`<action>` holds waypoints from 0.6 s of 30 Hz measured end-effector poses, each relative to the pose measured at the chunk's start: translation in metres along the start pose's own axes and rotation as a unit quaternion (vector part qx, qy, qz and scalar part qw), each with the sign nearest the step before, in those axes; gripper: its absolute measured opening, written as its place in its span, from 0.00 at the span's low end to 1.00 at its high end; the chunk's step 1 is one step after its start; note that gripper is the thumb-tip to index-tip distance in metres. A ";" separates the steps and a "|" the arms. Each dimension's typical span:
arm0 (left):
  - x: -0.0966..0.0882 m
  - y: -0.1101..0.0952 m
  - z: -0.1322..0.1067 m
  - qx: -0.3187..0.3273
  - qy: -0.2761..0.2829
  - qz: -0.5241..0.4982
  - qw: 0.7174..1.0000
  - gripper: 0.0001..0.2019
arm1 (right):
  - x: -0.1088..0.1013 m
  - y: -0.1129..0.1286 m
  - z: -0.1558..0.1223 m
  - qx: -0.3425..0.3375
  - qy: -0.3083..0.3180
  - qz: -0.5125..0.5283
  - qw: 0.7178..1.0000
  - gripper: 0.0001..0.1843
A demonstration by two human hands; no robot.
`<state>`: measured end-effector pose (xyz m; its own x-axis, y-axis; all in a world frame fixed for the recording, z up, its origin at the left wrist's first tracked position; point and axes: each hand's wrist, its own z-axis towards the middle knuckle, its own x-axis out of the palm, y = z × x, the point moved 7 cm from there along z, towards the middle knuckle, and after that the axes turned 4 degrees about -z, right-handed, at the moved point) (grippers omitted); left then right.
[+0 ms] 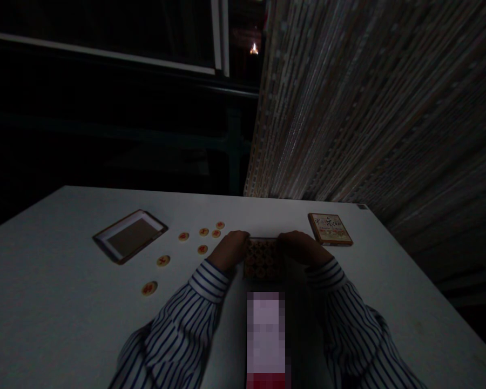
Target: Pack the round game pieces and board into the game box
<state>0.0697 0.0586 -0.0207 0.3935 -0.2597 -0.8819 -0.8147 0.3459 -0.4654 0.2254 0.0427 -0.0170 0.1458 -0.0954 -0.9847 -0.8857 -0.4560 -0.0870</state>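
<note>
Beyond the white table (65,302) I see a strand curtain (328,97). Seven loose discs (202,249) and a shallow tray (134,237), brown floor showing, lie left; a printed case (331,229) lies right. A pixelated patch (266,332) blocks my near view. Centrally, my left hand (233,249) and right hand (302,247) grip opposite sides of a box (263,239) holding packed discs (261,259).

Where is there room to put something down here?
Bare tabletop lies at right, between right sleeve, patterned box and the table's right edge; also near left, between open tray, nearest disc and left edge. It is crowded between tray and left hand, where other discs lie, and at the disc-filled box between that hand and right hand.
</note>
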 end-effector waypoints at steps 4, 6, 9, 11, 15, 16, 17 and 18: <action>0.000 0.000 -0.001 0.003 0.001 -0.003 1.000 0.15 | 0.001 0.000 0.000 -0.005 -0.004 0.004 1.000 0.12; 0.000 0.000 0.000 0.001 0.002 -0.005 1.000 0.15 | 0.001 0.001 0.001 -0.005 0.000 0.002 1.000 0.12; 0.000 0.000 0.000 -0.002 0.002 -0.007 1.000 0.14 | 0.000 0.002 0.002 -0.004 0.014 -0.003 1.000 0.11; -0.001 -0.001 0.000 -0.004 0.000 -0.008 1.000 0.14 | -0.001 0.003 0.002 0.001 0.017 -0.006 1.000 0.11; -0.002 -0.001 -0.001 -0.010 0.000 -0.009 1.000 0.15 | -0.003 0.003 0.000 0.000 0.013 0.000 1.000 0.11; -0.002 -0.002 -0.001 -0.007 -0.001 -0.008 1.000 0.15 | -0.002 0.003 0.000 -0.001 0.012 0.002 1.000 0.11; -0.002 -0.002 -0.001 -0.003 -0.002 -0.006 1.000 0.14 | -0.002 0.003 0.000 0.000 0.010 0.003 1.000 0.11; -0.002 -0.002 -0.001 0.000 -0.005 -0.003 1.000 0.14 | -0.001 0.002 0.000 -0.001 0.009 0.004 1.000 0.11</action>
<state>0.0697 0.0574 -0.0177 0.4026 -0.2519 -0.8800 -0.8126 0.3443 -0.4703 0.2234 0.0417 -0.0159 0.1471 -0.1144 -0.9825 -0.8860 -0.4569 -0.0795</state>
